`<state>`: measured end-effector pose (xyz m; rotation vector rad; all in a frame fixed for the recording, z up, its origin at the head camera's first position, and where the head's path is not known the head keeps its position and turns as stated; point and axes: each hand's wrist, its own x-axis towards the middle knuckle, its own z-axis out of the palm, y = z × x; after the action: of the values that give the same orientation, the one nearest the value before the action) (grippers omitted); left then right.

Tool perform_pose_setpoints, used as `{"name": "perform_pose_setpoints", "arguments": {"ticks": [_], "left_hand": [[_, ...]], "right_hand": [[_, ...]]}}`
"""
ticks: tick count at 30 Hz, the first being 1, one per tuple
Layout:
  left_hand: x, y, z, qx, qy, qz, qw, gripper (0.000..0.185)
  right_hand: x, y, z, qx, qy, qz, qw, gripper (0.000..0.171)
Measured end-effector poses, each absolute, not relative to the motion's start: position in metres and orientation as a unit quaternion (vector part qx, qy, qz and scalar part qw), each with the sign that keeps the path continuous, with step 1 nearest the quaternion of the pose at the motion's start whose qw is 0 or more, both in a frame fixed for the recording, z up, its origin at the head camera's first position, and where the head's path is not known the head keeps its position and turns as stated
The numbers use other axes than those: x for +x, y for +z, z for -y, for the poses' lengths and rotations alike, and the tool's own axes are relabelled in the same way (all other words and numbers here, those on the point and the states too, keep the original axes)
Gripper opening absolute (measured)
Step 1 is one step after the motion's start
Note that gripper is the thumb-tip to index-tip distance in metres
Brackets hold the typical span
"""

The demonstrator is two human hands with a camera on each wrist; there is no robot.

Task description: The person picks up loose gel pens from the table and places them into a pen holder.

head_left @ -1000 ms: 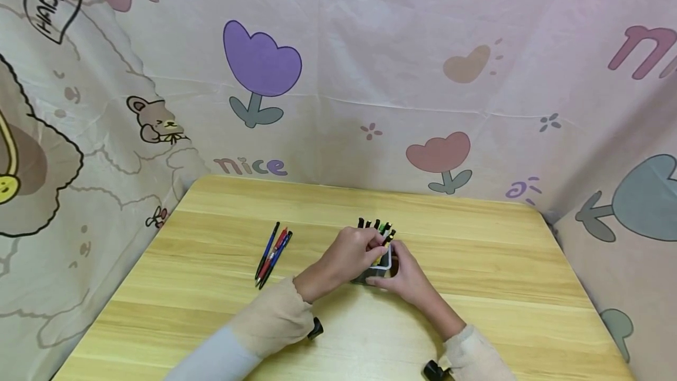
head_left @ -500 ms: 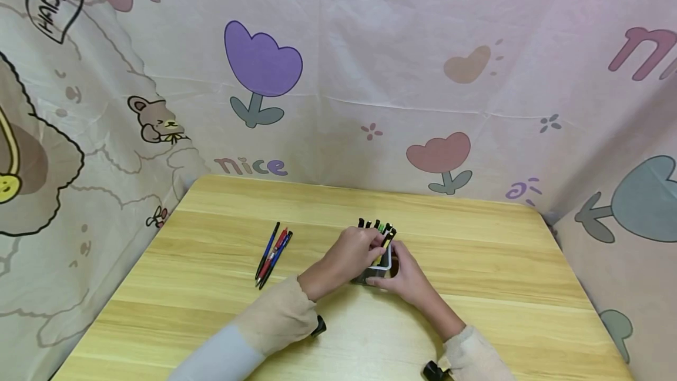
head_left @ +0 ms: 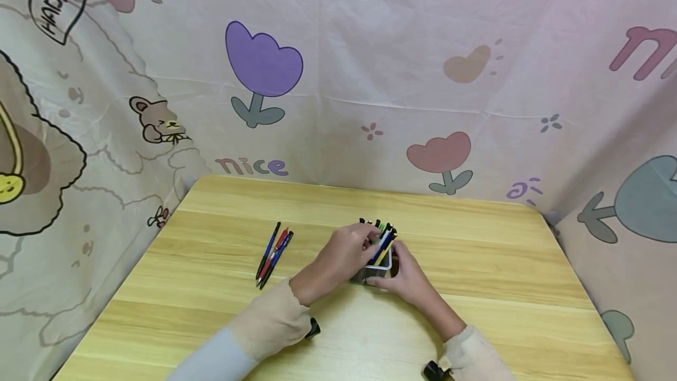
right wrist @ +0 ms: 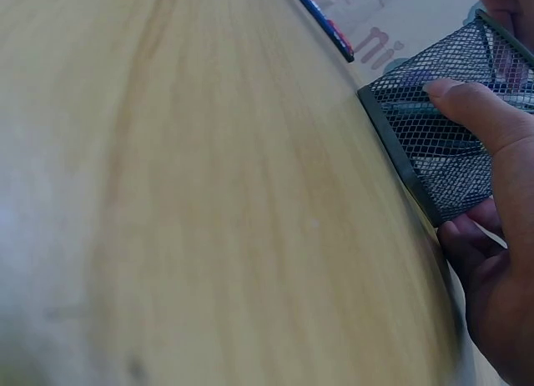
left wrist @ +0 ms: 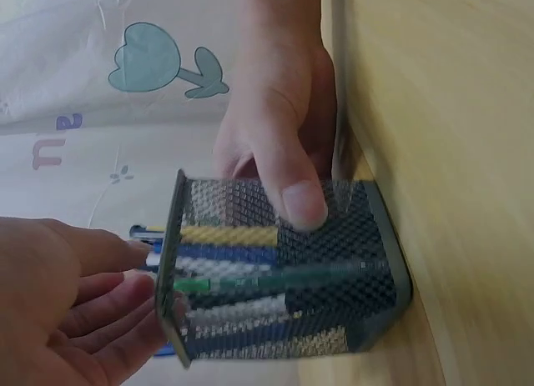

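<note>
A printed cloth (head_left: pixel 370 63) with tulips, hearts, a small bear and the word "nice" hangs behind and to both sides of a light wooden table (head_left: pixel 476 287). Near the middle of the table stands a small black mesh pen holder (head_left: pixel 376 269), upright, packed with pens (head_left: pixel 382 239) whose black tops and coloured barrels stick out above its rim; in the left wrist view yellow, blue, green and white barrels show through the mesh.

The right hand (head_left: pixel 404 275) grips the pen holder from its right side, the thumb pressed on the near mesh wall and the other fingers curled round the far side; the right wrist view shows the thumb (right wrist: pixel 471 111) flat on the mesh.

The left hand (head_left: pixel 346 254) lies over the top left of the holder, its fingers (left wrist: pixel 108 298) bent among the pen tops at the rim. Whether they pinch one pen cannot be told, though a blue pen leans by the fingertips.

Well to the left of the holder, three loose pens (head_left: pixel 273 254), blue and red, lie side by side on the table, touching each other.
</note>
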<state>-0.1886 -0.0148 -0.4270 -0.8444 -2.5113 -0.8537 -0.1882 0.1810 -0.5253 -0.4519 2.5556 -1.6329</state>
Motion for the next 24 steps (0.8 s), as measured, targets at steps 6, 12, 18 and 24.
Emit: {"name": "perform_pose_setpoints", "arguments": {"ticks": [6,12,18,24], "left_hand": [[-0.190,-0.423,0.037,-0.277,-0.312,0.889,0.189,0.021],[-0.199,-0.424,0.064,-0.262,-0.313,0.893,0.192,0.018],[-0.208,-0.428,0.089,-0.220,-0.287,0.911,0.200,0.020],[-0.215,-0.432,0.112,-0.168,-0.273,0.931,0.172,0.026]], "right_hand": [[-0.188,-0.524,-0.180,-0.139,-0.538,-0.831,0.040,0.085],[-0.187,-0.522,-0.180,-0.133,-0.517,-0.845,0.030,0.084],[-0.187,-0.521,-0.179,-0.129,-0.502,-0.855,0.027,0.082],[-0.187,-0.522,-0.180,-0.130,-0.498,-0.857,0.025,0.083]]}}
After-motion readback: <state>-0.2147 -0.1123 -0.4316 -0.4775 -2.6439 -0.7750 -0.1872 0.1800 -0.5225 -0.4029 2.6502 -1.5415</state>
